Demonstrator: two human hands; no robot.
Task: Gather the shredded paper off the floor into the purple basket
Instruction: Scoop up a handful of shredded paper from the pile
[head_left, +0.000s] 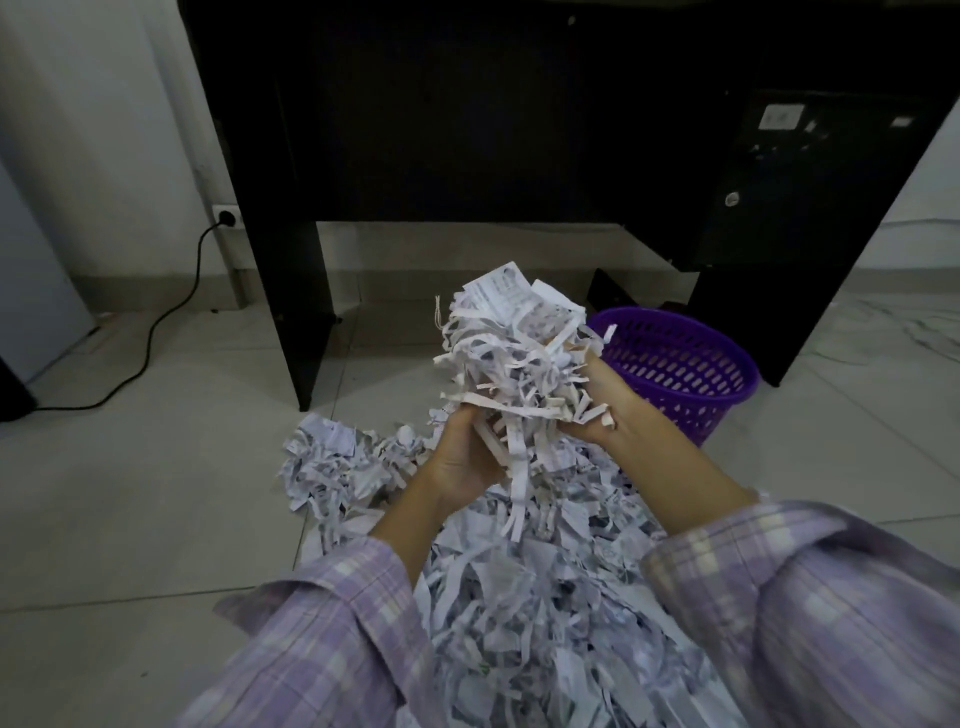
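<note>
A big clump of shredded paper is lifted above the floor between both hands. My left hand grips it from below on the left, fingers curled into the strips. My right hand holds its right side, partly buried in the paper. Loose strips dangle down from the clump. A large pile of shredded paper covers the tiled floor beneath my arms. The purple basket stands upright on the floor just right of and behind the clump; what it holds is hidden.
A black desk stands right behind, its left leg panel close to the pile. A computer tower sits under the desk's right side. A black cable runs from a wall socket across the left floor tiles.
</note>
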